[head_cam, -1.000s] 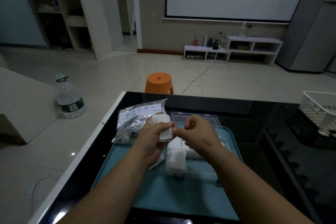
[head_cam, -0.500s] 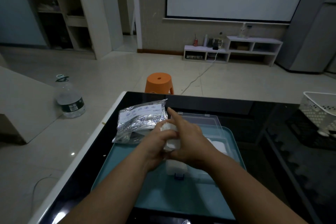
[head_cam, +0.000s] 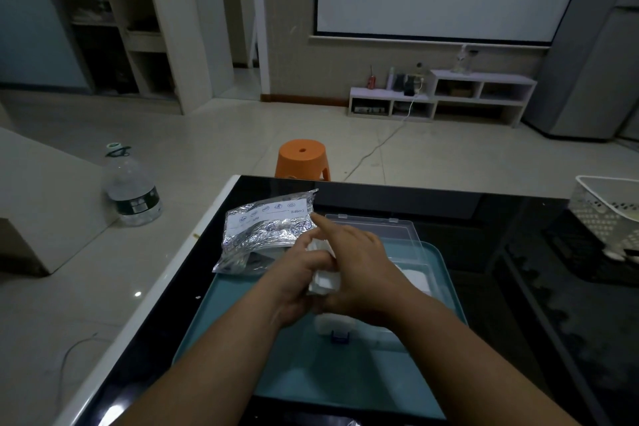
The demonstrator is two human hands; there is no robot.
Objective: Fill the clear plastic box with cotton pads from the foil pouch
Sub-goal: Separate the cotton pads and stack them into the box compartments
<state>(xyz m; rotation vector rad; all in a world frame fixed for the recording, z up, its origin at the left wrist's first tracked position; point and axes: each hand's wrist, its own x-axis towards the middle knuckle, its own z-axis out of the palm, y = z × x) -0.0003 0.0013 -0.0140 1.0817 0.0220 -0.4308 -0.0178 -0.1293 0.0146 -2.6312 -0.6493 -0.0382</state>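
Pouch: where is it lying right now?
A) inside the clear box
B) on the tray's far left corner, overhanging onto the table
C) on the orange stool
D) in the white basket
B: the pouch lies across the far left corner of the tray, and its far edge reaches onto the table.

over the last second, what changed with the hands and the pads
The right hand moved left and closed over the stack of cotton pads that the left hand grips, its forefinger now straight toward the foil pouch; a second ago it only pinched the stack's edge. The stack came slightly down toward the clear box. Pouch, box and teal tray stayed put.
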